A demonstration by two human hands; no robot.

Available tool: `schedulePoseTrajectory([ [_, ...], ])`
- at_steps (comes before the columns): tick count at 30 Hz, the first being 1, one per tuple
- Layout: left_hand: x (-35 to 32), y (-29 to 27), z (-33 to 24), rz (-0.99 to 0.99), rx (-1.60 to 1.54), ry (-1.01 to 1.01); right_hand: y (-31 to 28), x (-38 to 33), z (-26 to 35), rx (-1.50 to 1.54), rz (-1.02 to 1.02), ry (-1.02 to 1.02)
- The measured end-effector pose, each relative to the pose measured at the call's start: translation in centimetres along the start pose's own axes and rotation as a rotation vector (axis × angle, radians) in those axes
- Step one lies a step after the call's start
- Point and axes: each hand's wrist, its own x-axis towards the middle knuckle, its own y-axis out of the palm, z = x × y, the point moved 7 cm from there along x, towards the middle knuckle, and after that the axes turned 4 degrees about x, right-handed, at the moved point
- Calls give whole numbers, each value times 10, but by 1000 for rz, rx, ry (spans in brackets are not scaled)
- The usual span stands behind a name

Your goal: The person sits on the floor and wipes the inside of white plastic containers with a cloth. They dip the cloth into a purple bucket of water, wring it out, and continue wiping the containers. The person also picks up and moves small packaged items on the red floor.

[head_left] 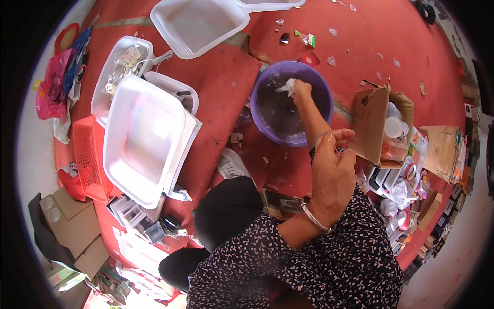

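Note:
My right hand [302, 91] reaches into a round purple basin [257, 116] of murky greyish water. Its fingers are closed on a crumpled white cloth [288, 86], part of which sticks out to the left. Across my right forearm lies my left hand [332, 177], a silver bangle on its wrist. Its fingers are curled around the black patterned sleeve [340, 151] of my right arm, and only a little of that cuff shows between and beside them. How deep the water is cannot be made out.
White plastic tubs [144, 139] stand stacked at the left, beside a red basket [91, 157]. Another white tub [200, 26] lies at the top. Right of the basin, a cardboard box [370, 123] holds plastic containers. Scraps litter the red floor [370, 31].

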Motion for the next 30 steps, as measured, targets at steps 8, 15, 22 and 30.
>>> schedulePoseTrajectory([
  [8,4,-11,-13,-70,-48,26,78,-33,-1,-253,144,-207],
  [15,1,-11,-11,-47,-13,39,65,-136,-42,-1168,651,-704],
  [22,0,-5,-2,-29,-101,29,4,-86,-12,-1299,722,-483],
  [30,6,-2,-11,-38,-62,96,53,0,22,-276,192,-260],
])
